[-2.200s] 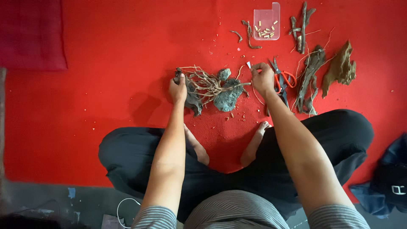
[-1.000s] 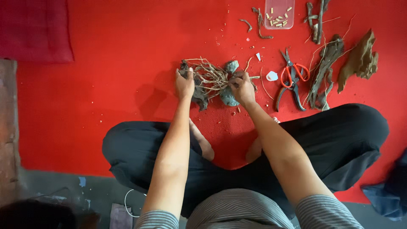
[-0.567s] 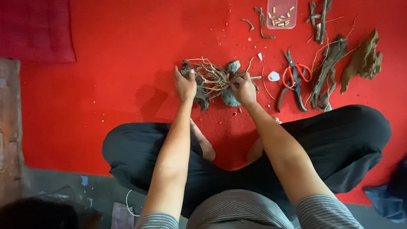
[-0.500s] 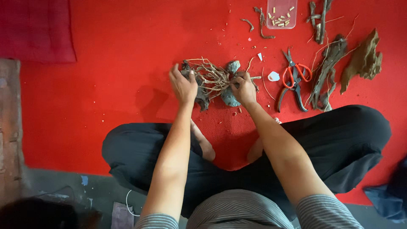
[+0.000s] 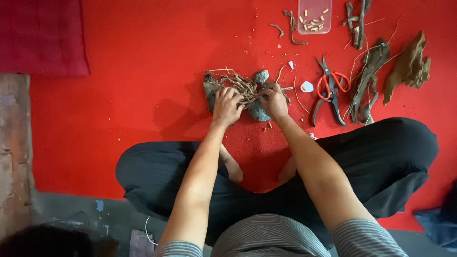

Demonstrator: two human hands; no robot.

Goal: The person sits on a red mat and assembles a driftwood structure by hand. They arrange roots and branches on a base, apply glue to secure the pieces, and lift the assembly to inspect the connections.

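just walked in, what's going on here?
A person sits cross-legged on a red carpet, both hands on a tangle of thin brown roots and grey-green stones. The left hand grips the root bundle; the right hand pinches at its centre. Orange-handled scissors and dark pliers, driftwood pieces and a clear plastic box of small cut sticks lie beside it, untouched.

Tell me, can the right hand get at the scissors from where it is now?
Probably yes. The right hand is on the root bundle, and the scissors lie on the red mat just to its right. Only a small white scrap lies between them, so the way looks free.
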